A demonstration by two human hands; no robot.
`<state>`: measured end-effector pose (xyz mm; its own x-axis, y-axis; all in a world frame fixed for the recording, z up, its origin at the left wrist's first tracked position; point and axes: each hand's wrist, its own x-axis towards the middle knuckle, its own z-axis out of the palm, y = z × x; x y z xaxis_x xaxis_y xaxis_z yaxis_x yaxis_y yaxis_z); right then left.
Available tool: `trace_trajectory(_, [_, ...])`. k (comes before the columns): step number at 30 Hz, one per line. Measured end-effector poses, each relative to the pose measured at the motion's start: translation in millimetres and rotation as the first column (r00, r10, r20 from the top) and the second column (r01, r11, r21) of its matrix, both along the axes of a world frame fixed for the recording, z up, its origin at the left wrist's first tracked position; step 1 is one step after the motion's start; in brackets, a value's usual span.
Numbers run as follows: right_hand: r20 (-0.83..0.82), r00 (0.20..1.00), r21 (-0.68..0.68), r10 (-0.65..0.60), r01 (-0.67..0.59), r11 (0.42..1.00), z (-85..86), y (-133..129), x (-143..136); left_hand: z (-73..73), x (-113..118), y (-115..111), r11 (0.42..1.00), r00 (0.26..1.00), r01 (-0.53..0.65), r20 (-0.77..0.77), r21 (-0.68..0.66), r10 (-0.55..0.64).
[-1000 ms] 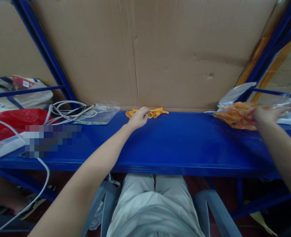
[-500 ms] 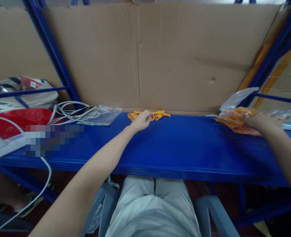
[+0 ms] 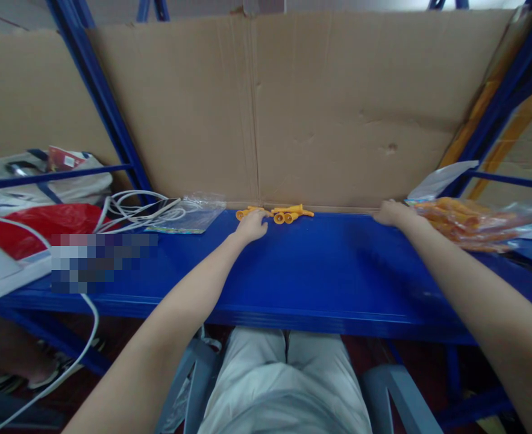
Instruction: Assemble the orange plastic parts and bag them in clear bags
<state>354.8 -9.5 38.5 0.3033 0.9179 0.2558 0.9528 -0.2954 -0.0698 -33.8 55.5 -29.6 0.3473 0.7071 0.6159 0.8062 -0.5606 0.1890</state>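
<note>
Several yellow plastic pieces with flared, cup-like ends lie along the back of the blue table, by the cardboard. My left hand is over the left part of this row, thumb and fingers apart, hiding some pieces; whether it touches them is hard to see. My right hand is at the table's back edge, just left of a clear plastic bag of orange-yellow pieces. Its fingers point left and are partly hidden and blurred, so I cannot make out anything in them.
A tall cardboard sheet closes off the back between blue metal posts. To the left are white cables, a flat clear packet, a red bag and a white power strip.
My right hand has come off the bag of orange-yellow pieces and moved left to the back edge. My left hand has shifted slightly left along the row.
</note>
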Motion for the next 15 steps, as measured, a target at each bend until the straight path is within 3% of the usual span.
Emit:
trace_trajectory(2, [-0.029, 0.998, -0.151, 0.061, -0.065, 0.986, 1.5, 9.7, -32.0, -3.5, -5.6, 5.5, 0.996, 0.996, -0.091, 0.014, 0.005, 0.09])
trace_trajectory(4, [-0.082, 0.977, -0.198, 0.196, -0.208, 0.958, -0.2, 18.9, -60.1, -3.9, -12.3, 8.3, 0.984, 0.983, -0.177, 0.051, 0.014, 0.176])
trace_trajectory(8, [-0.218, 0.824, -0.093, 0.523, -0.551, 0.829, -8.4, 33.7, -108.4, 6.4, -27.9, 1.4, 0.912, 0.911, -0.401, 0.066, -0.087, 0.407])
trace_trajectory(11, [-0.186, 0.765, -0.1, 0.617, -0.639, 0.763, -10.9, 39.7, -145.5, 18.7, -38.3, -11.8, 0.777, 0.8, -0.59, -0.03, -0.218, 0.599])
trace_trajectory(13, [-0.072, 0.781, -0.186, 0.62, -0.621, 0.761, -10.4, 41.9, -170.6, 25.7, -43.0, -20.8, 0.644, 0.711, -0.69, -0.14, -0.332, 0.689])
trace_trajectory(15, [0.013, 0.777, -0.247, 0.629, -0.607, 0.755, -10.3, 44.2, -193.5, 30.6, -45.8, -28.1, 0.548, 0.663, -0.725, -0.208, -0.416, 0.719])
